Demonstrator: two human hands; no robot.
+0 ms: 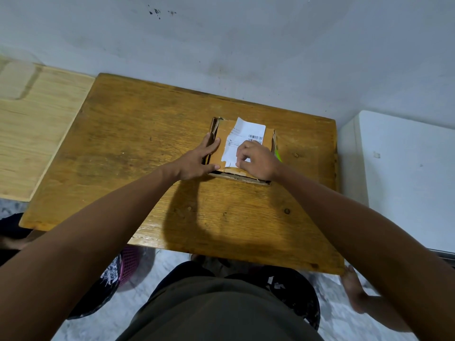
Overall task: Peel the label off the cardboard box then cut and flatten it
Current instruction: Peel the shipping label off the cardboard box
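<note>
A small brown cardboard box (pixel 222 141) sits on the far middle of the wooden table (pixel 138 148). A white label (pixel 248 134) with a barcode covers most of its top; the label's far left corner looks lifted. My left hand (pixel 197 161) grips the box's left side, with fingers along the side wall and the thumb at the near corner. My right hand (pixel 256 158) rests on the box top with its fingers curled, pinching the label's near edge. A green thing (pixel 278 155) peeks out behind my right hand, mostly hidden.
A pale wooden board (pixel 37 124) lies left of the table. A white cabinet (pixel 403 173) stands at the right, the wall runs just behind. Below the table edge are a purple basket (pixel 128 264) and a bare foot (pixel 354 289).
</note>
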